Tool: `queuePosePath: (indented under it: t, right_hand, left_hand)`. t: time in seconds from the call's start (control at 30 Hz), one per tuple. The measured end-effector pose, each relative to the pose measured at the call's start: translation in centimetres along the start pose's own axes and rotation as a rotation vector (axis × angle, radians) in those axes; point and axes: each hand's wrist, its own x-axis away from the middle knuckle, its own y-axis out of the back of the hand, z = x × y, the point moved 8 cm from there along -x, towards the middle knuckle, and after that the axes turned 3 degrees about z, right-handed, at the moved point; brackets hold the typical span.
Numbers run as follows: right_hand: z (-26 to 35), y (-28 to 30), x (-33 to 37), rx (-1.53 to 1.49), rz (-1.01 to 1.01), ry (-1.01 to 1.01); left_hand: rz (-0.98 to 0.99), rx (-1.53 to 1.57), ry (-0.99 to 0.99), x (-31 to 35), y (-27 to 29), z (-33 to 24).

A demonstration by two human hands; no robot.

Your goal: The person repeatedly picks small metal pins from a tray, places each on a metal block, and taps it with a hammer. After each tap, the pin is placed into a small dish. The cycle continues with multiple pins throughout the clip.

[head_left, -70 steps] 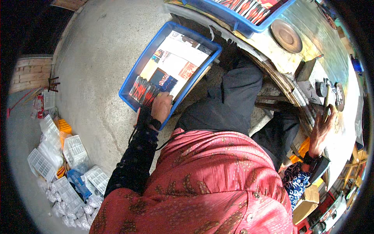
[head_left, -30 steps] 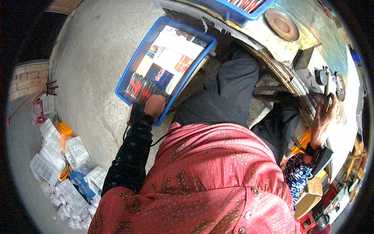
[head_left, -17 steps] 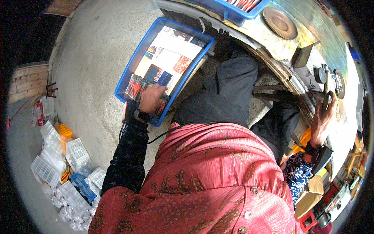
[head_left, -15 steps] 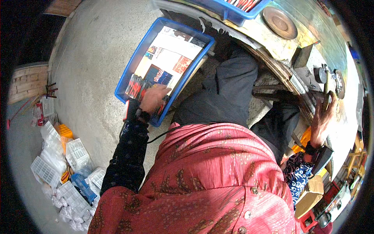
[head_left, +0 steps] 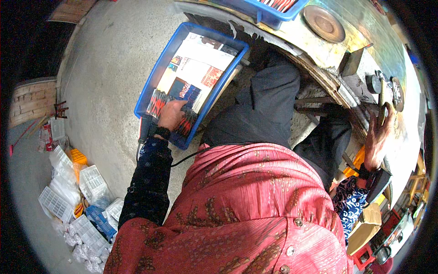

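My left hand (head_left: 171, 114) is inside a blue plastic bin (head_left: 145, 81) at the lower left end. Its fingers are curled down over a row of thin red-and-black pieces (head_left: 157, 102), and the fingertips are partly hidden. Printed sheets and white paper (head_left: 199, 59) line the rest of the bin. On the right, my right hand (head_left: 381, 132) reaches up to a small bench device with a black round knob (head_left: 373, 84) and a dark disc (head_left: 398, 94). Its fingers and thumb close around the near end of the device's narrow upright part; what they pinch is too small to make out.
On the worktable stand a second blue bin (head_left: 279, 17) of red pieces and a round brown dish (head_left: 324, 23). The table's ragged edge (head_left: 315, 68) curves above my knees. White crates (head_left: 93, 185) and plastic bags lie on the floor at left; a cardboard box (head_left: 367, 226) is at lower right.
My left hand has shifted slightly left within the bin, uncovering more of the printed dark sheet, and its wrist has turned. My right hand stays at the device.
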Motion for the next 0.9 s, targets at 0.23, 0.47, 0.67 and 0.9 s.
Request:
queuePosePath:
  t: [0.23, 0.47, 0.67, 0.9]
  right_hand:
    - [0.7, 0.1, 0.1, -0.046, -0.003, 0.016]
    - [0.0, 0.0, 0.2, -0.013, -0.031, 0.020]
    - [-0.1, 0.0, 0.1, -0.012, -0.024, 0.034]
    - [2.3, 1.0, 0.6, 0.080, -0.023, -0.019]
  left_hand:
    - [0.422, -0.254, 0.359, 2.6, -5.9, 2.8]
    - [0.426, -0.199, 0.261, 3.1, -7.6, 3.8]
    - [0.289, -0.229, 0.436, 1.6, -3.2, 4.0]
    - [-0.388, 0.010, 0.160, -5.8, 14.2, -6.3]
